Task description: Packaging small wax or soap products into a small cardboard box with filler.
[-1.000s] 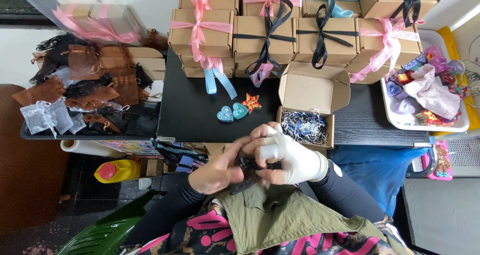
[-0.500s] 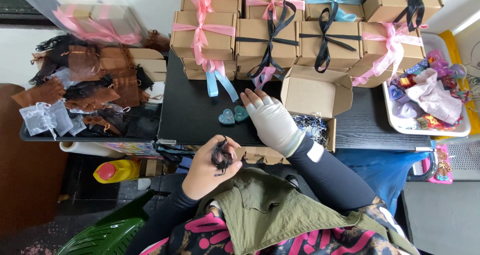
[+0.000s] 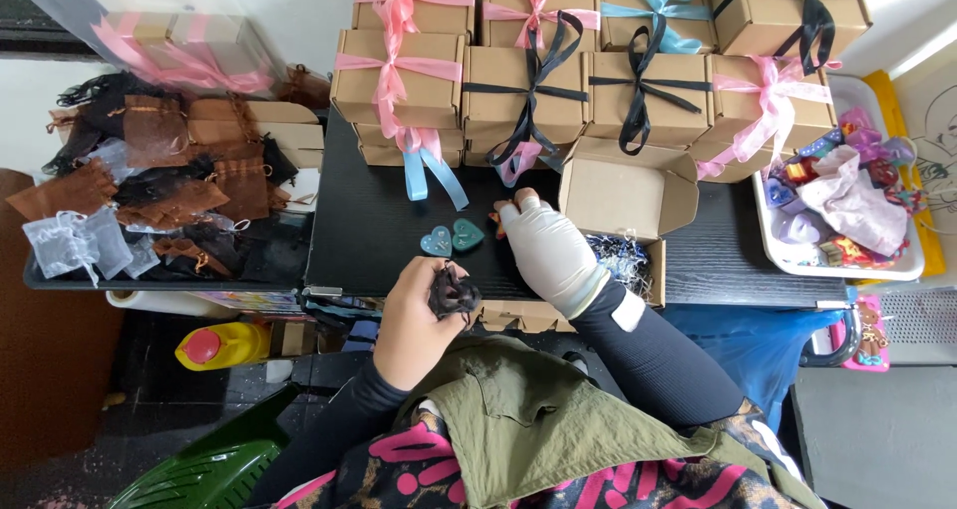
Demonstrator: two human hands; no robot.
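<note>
Black mesh pouch [image 3: 454,294] pinched in curled left hand [image 3: 419,320] fingers; gloved right hand [image 3: 543,250] fingers together on orange star [image 3: 497,220].

Tied boxes [image 3: 528,80] are being kept stacked along the back of the surface [image 3: 369,240], with an open box [image 3: 623,220] lying just before them. Two hearts [image 3: 451,238] are lying left of that box, pouches [image 3: 159,190] are being kept further left, and a tray [image 3: 797,260] is being kept to the right.

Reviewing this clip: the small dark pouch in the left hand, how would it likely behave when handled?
The dark pouch looks crumpled and bunched in the left hand, so it is probably floppy thin fabric, not stiff. It seems light for its size, pinched by fingertips alone. Unlikely to roll or break, though it could collapse shut.
</note>
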